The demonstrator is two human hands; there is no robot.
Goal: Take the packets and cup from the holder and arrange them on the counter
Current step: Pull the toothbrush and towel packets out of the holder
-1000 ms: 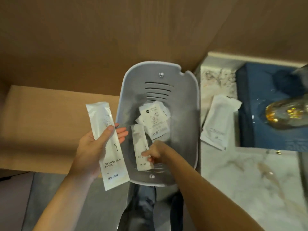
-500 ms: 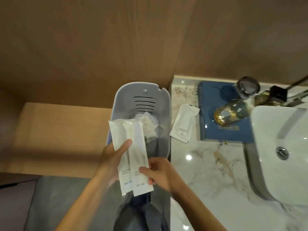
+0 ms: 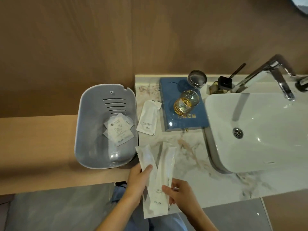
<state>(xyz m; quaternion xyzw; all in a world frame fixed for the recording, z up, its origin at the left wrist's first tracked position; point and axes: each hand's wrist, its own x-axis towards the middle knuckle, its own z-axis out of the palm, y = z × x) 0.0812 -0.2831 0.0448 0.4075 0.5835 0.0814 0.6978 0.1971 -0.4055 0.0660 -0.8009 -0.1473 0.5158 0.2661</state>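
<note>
The grey plastic holder (image 3: 86,130) hangs on the wooden wall left of the marble counter (image 3: 196,177). Small white square packets (image 3: 119,130) lie inside it. My left hand (image 3: 139,182) and my right hand (image 3: 180,192) hold two long white toothbrush packets (image 3: 158,174) together, fanned apart over the counter's front left corner. One white packet (image 3: 148,117) lies flat on the counter beside the holder. A clear cup with a gold base (image 3: 185,101) stands on a blue tray (image 3: 191,120).
A white basin (image 3: 260,130) with a chrome tap (image 3: 273,72) fills the right of the counter. A second glass (image 3: 197,79) and a small dark diffuser bottle (image 3: 224,84) stand at the back. A wooden shelf (image 3: 36,147) runs left below the holder.
My right hand lifted a second long packet out of the holder and joined it to the one in my left. Both hands then moved right, from over the holder to over the counter.
</note>
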